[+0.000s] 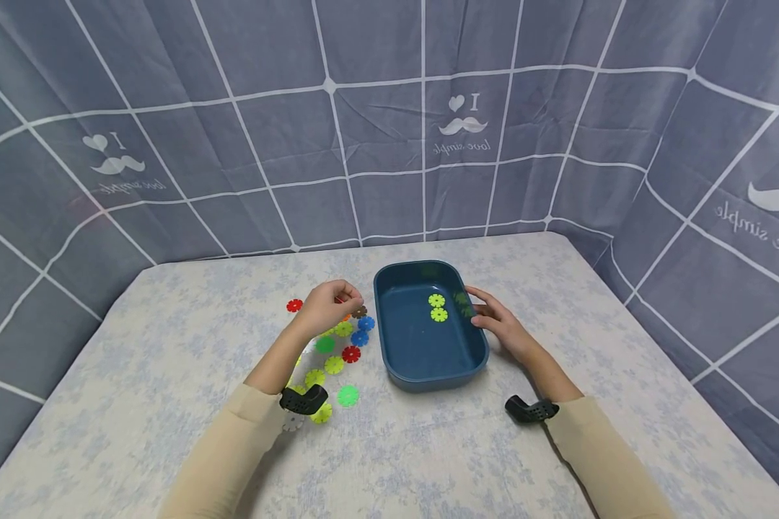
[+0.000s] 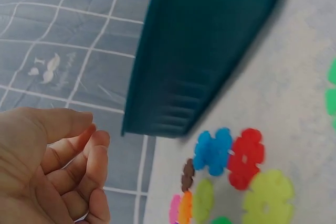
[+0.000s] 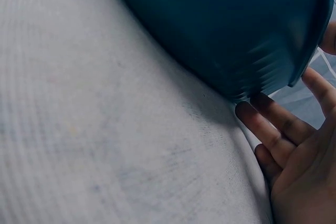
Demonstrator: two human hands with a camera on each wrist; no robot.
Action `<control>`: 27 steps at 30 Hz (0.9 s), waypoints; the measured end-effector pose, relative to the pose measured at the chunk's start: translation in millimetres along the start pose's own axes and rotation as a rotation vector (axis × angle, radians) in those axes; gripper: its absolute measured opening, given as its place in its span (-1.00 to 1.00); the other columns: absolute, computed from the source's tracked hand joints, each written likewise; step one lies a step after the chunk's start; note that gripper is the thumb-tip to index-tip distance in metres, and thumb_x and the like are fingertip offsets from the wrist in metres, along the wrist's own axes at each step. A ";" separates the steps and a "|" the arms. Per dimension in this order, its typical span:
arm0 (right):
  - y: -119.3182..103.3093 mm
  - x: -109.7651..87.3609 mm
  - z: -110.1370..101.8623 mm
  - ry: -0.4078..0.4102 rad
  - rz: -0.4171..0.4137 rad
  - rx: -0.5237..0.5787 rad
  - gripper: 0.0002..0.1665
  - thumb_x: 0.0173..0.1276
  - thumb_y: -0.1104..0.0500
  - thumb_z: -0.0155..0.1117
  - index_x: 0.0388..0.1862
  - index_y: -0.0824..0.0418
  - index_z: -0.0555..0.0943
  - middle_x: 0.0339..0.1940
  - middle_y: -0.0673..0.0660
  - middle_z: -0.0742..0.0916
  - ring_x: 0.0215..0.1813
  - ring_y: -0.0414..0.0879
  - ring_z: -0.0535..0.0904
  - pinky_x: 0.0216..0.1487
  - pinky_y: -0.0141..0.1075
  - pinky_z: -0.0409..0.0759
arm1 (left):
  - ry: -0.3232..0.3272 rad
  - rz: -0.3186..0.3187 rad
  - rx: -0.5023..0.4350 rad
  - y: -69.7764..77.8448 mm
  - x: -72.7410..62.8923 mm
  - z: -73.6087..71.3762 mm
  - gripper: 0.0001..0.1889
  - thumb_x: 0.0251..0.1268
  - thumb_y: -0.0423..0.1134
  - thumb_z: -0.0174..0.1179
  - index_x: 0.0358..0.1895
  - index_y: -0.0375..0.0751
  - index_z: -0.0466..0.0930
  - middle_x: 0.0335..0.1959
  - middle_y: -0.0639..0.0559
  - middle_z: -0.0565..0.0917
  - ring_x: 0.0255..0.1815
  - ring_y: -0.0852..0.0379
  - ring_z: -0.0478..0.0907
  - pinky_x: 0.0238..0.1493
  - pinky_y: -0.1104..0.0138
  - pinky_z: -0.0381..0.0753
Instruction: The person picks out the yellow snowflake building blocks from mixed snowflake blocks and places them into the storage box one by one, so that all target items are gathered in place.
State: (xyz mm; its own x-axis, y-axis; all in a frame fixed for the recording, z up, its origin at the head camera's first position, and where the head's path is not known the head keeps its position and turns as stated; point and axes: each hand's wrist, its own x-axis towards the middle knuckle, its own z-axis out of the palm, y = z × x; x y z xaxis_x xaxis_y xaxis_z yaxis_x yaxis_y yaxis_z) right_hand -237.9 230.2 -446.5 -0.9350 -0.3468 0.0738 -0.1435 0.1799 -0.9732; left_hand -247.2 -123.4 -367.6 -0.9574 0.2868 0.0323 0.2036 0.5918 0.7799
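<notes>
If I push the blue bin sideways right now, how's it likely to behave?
The blue bin should probably slide rather than tip, being broad and low. Its thin rim suggests it's fairly light for its size. The yellow-green discs inside lie flat, so they may skid rather than roll.

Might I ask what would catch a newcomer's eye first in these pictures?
Most likely the dark blue tray near the middle of the table, with two yellow-green discs inside and the right hand touching its right side. Next, the brightly coloured discs scattered left of the tray, near the left hand. Behind, a grey-blue gridded cloth with white moustache prints hangs.
</notes>
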 end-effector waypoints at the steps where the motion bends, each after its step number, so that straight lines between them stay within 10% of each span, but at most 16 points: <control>1: 0.1 -0.2 0.0 0.000 -0.001 0.001 -0.29 0.51 0.16 0.04 0.57 0.10 0.09 0.42 0.39 0.36 0.42 0.28 0.24 0.33 0.26 0.14 | -0.002 -0.003 0.001 -2.6 -0.5 0.4 -0.84 0.40 -0.21 0.19 -0.17 -0.25 0.58 -0.32 -0.07 0.60 -0.30 0.02 0.50 -0.30 0.24 0.49; 27: -4.3 -1.2 2.1 -0.007 -0.019 0.006 -0.29 0.50 0.20 0.02 0.57 0.14 0.09 0.40 0.42 0.36 0.41 0.31 0.26 0.31 0.27 0.17 | 0.073 -0.149 0.005 -61.6 -15.7 -4.6 -0.83 0.43 -0.22 0.15 -0.15 -0.28 0.58 -0.25 -0.11 0.61 -0.28 -0.01 0.51 -0.29 0.23 0.49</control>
State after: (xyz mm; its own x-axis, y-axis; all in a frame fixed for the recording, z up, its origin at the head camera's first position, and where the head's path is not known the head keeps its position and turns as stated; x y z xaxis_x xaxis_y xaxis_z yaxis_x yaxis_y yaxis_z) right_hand -235.5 227.9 -442.8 -0.9298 -0.3565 0.0912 -0.1596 0.1675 -0.9729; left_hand -245.7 -167.8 -413.3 -0.9894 0.1402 -0.0383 0.0588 0.6272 0.7766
